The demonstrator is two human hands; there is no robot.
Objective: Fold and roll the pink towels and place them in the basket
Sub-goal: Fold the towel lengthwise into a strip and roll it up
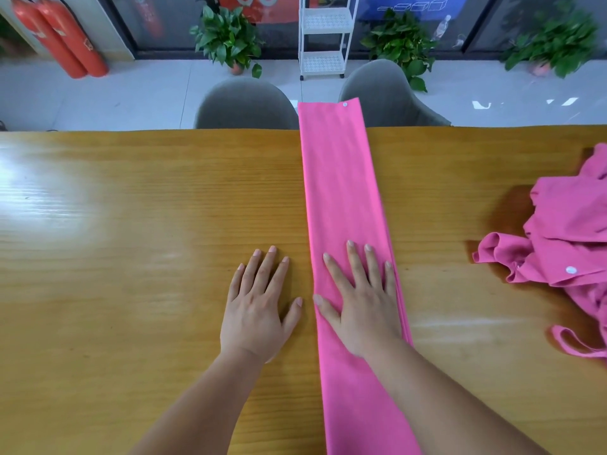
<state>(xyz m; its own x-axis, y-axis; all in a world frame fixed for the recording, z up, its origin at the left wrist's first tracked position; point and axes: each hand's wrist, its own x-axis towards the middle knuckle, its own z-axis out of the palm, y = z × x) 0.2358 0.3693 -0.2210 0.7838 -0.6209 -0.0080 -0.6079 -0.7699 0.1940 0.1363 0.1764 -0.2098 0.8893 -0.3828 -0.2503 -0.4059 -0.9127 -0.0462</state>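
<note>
A pink towel (341, 192), folded into a long narrow strip, runs from the near table edge across the wooden table (131, 208) and hangs past the far edge, with a white snap at its far corner. My right hand (361, 300) lies flat on the strip with fingers straight and spread, pressing it down. Flat on the bare wood just left of the strip rests my left hand (259, 303), fingers straight, holding nothing. A crumpled heap of pink towels (565, 251) lies at the right edge of the table. No basket is in view.
Two grey chairs (246, 105) stand behind the table's far edge. Beyond them on the floor are a white shelf trolley (325, 37), potted plants (226, 37) and red fire extinguishers (59, 37). The left half of the table is bare wood.
</note>
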